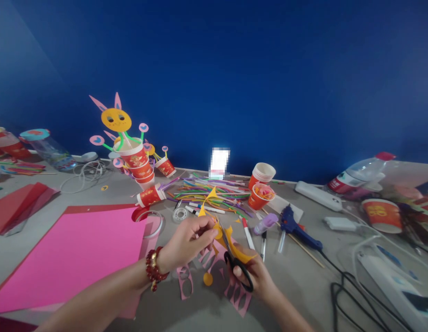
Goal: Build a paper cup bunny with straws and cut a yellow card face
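My left hand (196,237) pinches a piece of yellow paper (218,231), its thumb and fingertips together. My right hand (253,274) grips black-handled scissors (246,272), whose blades lie against the yellow paper. A larger yellow strip of the paper runs back over my right hand, and pointed scraps stick up above my left fingertips. Below the hands on the table lie a small yellow disc (208,279) and pink paper offcuts (186,283) with oval holes cut out. A red bead bracelet (154,269) circles my left wrist.
Bright pink paper sheets (72,253) cover the left side. Behind the hands lie many coloured pipe cleaners (207,189). A paper-cup figure (139,166) stands back left. Rightward are a blue glue gun (300,230), its black cable, cups (261,196), markers (247,233) and a plastic bottle (359,175).
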`<state>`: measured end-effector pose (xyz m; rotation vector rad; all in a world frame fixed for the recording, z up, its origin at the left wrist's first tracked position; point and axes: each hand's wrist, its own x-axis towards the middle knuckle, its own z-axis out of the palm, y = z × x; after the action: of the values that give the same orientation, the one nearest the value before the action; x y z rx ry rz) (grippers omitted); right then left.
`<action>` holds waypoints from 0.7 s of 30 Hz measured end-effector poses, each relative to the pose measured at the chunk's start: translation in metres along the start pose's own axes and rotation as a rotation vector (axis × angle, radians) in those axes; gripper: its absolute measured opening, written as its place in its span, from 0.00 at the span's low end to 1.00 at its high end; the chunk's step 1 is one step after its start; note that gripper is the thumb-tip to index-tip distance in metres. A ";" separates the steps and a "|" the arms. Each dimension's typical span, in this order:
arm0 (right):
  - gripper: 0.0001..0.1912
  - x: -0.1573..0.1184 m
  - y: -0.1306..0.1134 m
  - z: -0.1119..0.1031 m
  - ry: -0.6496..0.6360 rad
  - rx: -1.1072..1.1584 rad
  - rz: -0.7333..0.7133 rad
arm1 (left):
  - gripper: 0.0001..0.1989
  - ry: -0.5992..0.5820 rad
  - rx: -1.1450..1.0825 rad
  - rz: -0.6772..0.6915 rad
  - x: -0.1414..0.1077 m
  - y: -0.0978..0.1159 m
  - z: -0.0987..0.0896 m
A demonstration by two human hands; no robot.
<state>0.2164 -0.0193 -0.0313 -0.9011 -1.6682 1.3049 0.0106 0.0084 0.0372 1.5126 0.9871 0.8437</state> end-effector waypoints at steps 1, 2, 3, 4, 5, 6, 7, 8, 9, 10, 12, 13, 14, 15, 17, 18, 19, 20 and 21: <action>0.31 0.000 0.000 0.000 -0.006 0.012 0.008 | 0.13 0.000 0.004 0.000 0.000 0.000 0.000; 0.31 0.000 -0.001 0.000 -0.004 0.016 0.010 | 0.13 -0.001 0.007 0.000 0.000 0.000 -0.001; 0.31 0.000 -0.001 0.000 -0.001 0.007 0.007 | 0.13 -0.002 0.008 0.000 0.000 0.000 -0.001; 0.31 0.000 -0.001 0.000 0.004 -0.008 0.001 | 0.13 -0.005 0.007 -0.001 0.000 0.000 -0.001; 0.32 0.000 -0.001 0.000 0.009 -0.026 -0.006 | 0.13 -0.006 0.004 -0.001 0.000 -0.001 -0.001; 0.32 0.000 -0.001 -0.001 0.012 -0.045 -0.015 | 0.13 -0.008 0.000 -0.003 0.000 -0.001 -0.001; 0.32 0.000 -0.001 -0.001 0.013 -0.063 -0.023 | 0.13 -0.009 -0.005 -0.005 0.001 -0.002 -0.001; 0.32 0.000 -0.001 -0.002 0.015 -0.076 -0.027 | 0.13 -0.011 -0.008 -0.007 0.001 -0.002 -0.002; 0.32 0.000 -0.001 -0.002 0.015 -0.084 -0.027 | 0.13 -0.010 -0.011 -0.009 0.001 -0.003 -0.002; 0.32 0.000 -0.001 -0.002 0.014 -0.088 -0.028 | 0.13 -0.008 -0.012 -0.009 0.001 -0.003 -0.002; 0.32 0.001 -0.001 -0.003 0.006 -0.089 -0.021 | 0.13 -0.002 -0.009 -0.004 0.001 -0.004 -0.002; 0.32 0.001 -0.002 -0.003 0.002 -0.086 -0.020 | 0.12 0.002 -0.006 -0.002 0.001 -0.004 -0.002; 0.32 0.001 -0.002 -0.003 0.001 -0.084 -0.023 | 0.12 0.003 -0.003 -0.002 0.001 -0.004 -0.002; 0.32 0.001 -0.002 -0.004 0.000 -0.082 -0.025 | 0.12 0.003 -0.001 -0.004 0.001 -0.005 -0.002; 0.32 0.001 -0.003 -0.004 -0.005 -0.074 -0.020 | 0.12 -0.001 -0.003 -0.011 0.001 -0.005 -0.002; 0.32 0.001 -0.003 -0.004 -0.009 -0.071 -0.017 | 0.12 0.000 -0.004 -0.016 0.000 -0.005 -0.002; 0.32 0.001 -0.003 -0.004 -0.011 -0.075 -0.015 | 0.12 0.003 -0.004 -0.017 0.000 -0.004 -0.002; 0.32 0.001 -0.003 -0.005 -0.014 -0.079 -0.014 | 0.12 0.004 -0.003 -0.019 0.000 -0.004 -0.001; 0.33 0.001 -0.002 -0.005 -0.017 -0.086 -0.014 | 0.12 0.006 -0.001 -0.019 0.000 -0.004 -0.001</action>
<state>0.2200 -0.0170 -0.0283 -0.9292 -1.7520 1.2433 0.0088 0.0094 0.0332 1.4987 1.0042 0.8352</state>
